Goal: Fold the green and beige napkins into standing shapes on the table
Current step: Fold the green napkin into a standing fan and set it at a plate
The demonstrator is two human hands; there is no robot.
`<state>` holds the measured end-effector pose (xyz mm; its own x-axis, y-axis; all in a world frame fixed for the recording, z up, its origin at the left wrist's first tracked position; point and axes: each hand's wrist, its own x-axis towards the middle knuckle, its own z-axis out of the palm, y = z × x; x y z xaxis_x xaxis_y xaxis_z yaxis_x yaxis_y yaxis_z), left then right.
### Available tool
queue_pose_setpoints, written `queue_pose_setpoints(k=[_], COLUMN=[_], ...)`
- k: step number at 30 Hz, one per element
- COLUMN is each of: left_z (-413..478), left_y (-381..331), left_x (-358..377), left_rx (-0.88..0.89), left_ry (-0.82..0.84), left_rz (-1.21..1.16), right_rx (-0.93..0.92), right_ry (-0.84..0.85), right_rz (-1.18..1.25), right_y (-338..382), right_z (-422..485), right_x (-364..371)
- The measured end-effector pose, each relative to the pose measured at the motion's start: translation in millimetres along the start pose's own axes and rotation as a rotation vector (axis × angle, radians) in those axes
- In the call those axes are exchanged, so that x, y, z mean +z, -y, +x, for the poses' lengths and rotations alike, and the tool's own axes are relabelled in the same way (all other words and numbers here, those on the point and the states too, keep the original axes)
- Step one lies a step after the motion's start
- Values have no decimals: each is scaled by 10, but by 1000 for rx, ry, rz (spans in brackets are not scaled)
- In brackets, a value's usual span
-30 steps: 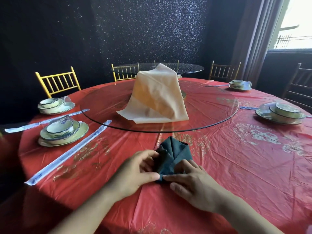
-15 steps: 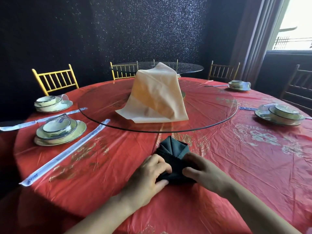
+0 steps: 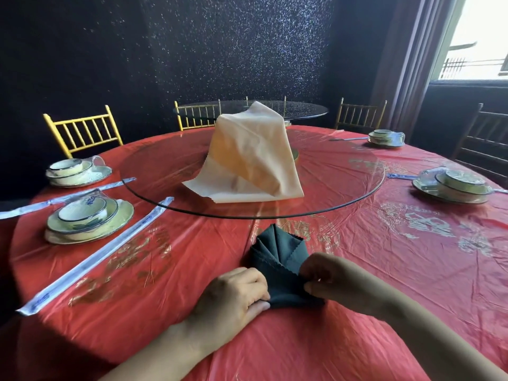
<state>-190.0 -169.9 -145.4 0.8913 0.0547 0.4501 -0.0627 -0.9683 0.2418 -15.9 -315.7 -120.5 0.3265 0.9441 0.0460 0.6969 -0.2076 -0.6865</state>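
A dark green napkin [image 3: 277, 257], folded into layered points that fan away from me, lies on the red tablecloth [image 3: 384, 270] near the front edge. My left hand [image 3: 233, 295] grips its lower left corner with curled fingers. My right hand [image 3: 332, 281] pinches its lower right side between thumb and fingers. A beige napkin [image 3: 255, 158] is draped in a tall tent-like heap on the glass turntable [image 3: 343, 182] in the middle of the table; what holds it up is hidden.
Wrapped place settings of plates and bowls sit at the left [image 3: 88, 218], far left [image 3: 77, 171], right [image 3: 456, 185] and far right [image 3: 384, 137]. Wrapped chopsticks [image 3: 90, 259] lie diagonally at left. Gold chairs [image 3: 82, 130] ring the table. A window [image 3: 478, 37] is at upper right.
Both hands have slid down to the napkin's near corners and closed on them, squeezing its base narrower. More of the folded points shows. The beige napkin has not moved.
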Motion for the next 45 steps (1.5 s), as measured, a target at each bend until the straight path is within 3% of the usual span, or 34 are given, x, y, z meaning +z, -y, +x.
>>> queue_pose_setpoints(k=[6, 10, 15, 20, 24, 31, 45], left_z=[333, 522, 439, 360, 346, 350, 403], left_y=[-14, -44, 73, 148, 163, 178, 219], left_x=[-122, -51, -1, -13, -9, 24, 1], left_rx=[115, -31, -194, -371, -478, -512, -520], left_ry=[147, 299, 225, 208, 195, 192, 204], left_rz=[128, 117, -172, -696, -915, -999, -1116], right_rx=[-16, 12, 76, -8, -80, -187, -277], right_ry=[93, 116, 112, 95, -17, -196, -259], right_rz=[-210, -148, 81, -239, -285, -297, -312], right_y=[106, 113, 80, 85, 72, -61, -230], right_z=[35, 63, 181, 292, 243, 140, 140], right_x=[-31, -105, -118, -83, -16, 108, 167])
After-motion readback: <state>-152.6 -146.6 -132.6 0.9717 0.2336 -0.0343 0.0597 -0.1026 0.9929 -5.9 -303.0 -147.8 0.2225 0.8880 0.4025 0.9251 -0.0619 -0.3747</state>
